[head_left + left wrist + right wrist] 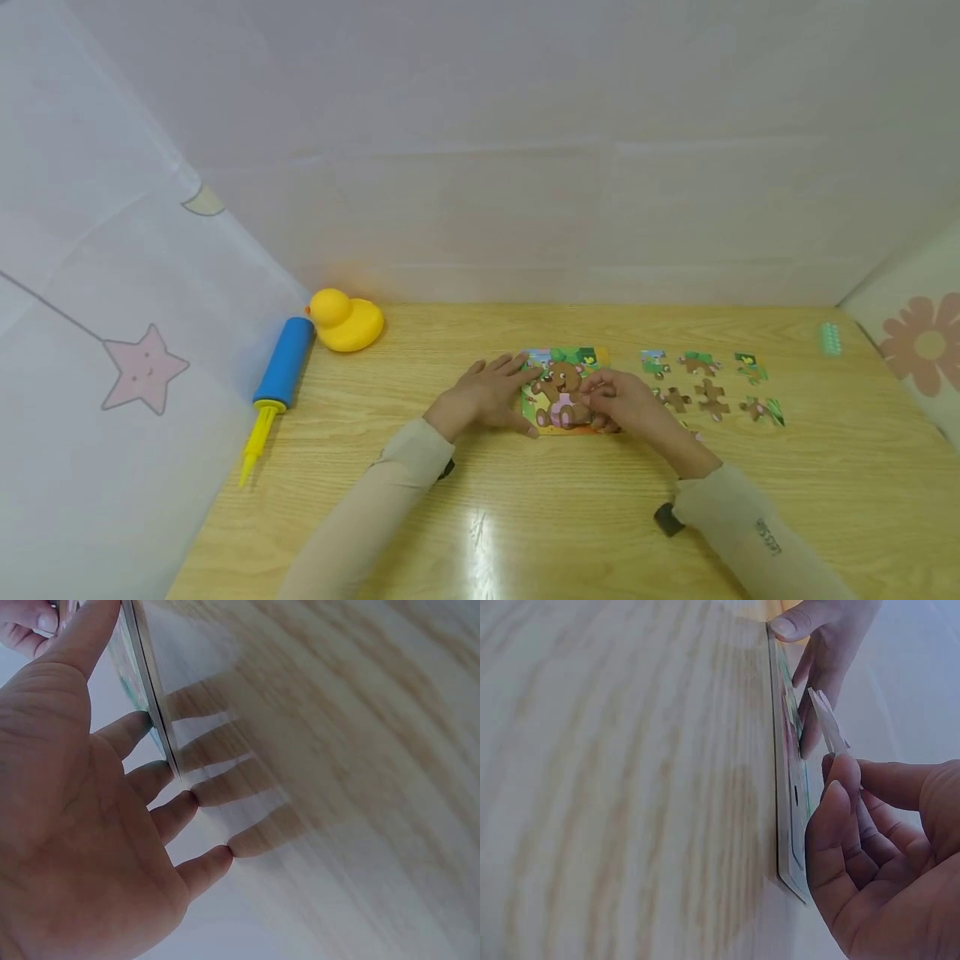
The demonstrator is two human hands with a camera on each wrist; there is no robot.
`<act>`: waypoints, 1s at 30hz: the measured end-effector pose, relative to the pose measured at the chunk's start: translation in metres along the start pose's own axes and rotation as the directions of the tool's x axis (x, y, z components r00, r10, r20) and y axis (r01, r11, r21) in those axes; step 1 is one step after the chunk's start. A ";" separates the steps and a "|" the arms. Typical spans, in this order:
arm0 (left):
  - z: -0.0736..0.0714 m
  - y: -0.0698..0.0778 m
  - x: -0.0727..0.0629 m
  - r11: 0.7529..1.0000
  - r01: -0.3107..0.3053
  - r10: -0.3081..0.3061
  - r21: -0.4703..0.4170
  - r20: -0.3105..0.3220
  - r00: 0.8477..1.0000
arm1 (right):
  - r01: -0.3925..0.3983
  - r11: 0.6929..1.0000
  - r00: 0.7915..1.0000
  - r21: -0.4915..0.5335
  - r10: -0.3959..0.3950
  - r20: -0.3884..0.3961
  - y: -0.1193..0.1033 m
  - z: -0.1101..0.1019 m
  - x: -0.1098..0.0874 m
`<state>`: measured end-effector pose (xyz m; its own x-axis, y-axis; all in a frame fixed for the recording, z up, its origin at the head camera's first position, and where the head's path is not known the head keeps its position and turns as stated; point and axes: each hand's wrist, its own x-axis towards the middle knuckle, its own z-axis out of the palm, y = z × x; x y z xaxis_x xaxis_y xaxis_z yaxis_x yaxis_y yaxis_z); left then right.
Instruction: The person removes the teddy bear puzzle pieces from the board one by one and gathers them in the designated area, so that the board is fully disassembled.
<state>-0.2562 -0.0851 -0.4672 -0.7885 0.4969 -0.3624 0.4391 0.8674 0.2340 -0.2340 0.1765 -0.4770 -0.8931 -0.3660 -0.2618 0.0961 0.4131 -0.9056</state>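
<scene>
A puzzle board with a picture of a brown bear lies flat on the wooden table. At its left edge rests my left hand, fingers spread and straight, with fingertips on the board and the table in the left wrist view. My right hand is over the board's right part. Between its thumb and fingers it pinches a thin puzzle piece, held tilted above the board in the right wrist view. The picture on that piece is mostly turned away. Several loose puzzle pieces lie right of the board.
To the left stand a yellow rubber duck and a blue hand pump with a yellow nozzle. A small green item lies at the far right. Pale cloth walls border the table's back and sides.
</scene>
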 end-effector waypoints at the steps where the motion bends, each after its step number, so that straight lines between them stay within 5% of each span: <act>1: 0.000 0.000 0.000 1.000 0.001 -0.001 0.002 0.000 1.000 | 0.002 1.000 1.000 0.011 -0.002 0.005 0.000 -0.001 0.000; 9: 0.002 -0.002 0.001 1.000 0.001 -0.001 0.003 0.001 1.000 | -0.049 0.997 0.998 0.061 0.051 -0.032 0.004 -0.011 -0.002; 18: 0.002 -0.003 0.002 1.000 -0.010 0.010 0.004 -0.006 1.000 | -0.038 0.980 0.999 0.196 0.045 -0.030 0.010 -0.028 -0.016; 30: 0.002 -0.002 0.000 1.000 -0.010 0.010 0.012 -0.015 1.000 | -0.010 0.975 0.999 0.222 0.018 -0.035 0.025 -0.051 -0.034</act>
<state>-0.2561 -0.0870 -0.4689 -0.7907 0.5049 -0.3462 0.4519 0.8629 0.2262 -0.2238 0.2419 -0.4740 -0.9060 -0.3288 -0.2664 0.2002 0.2216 -0.9544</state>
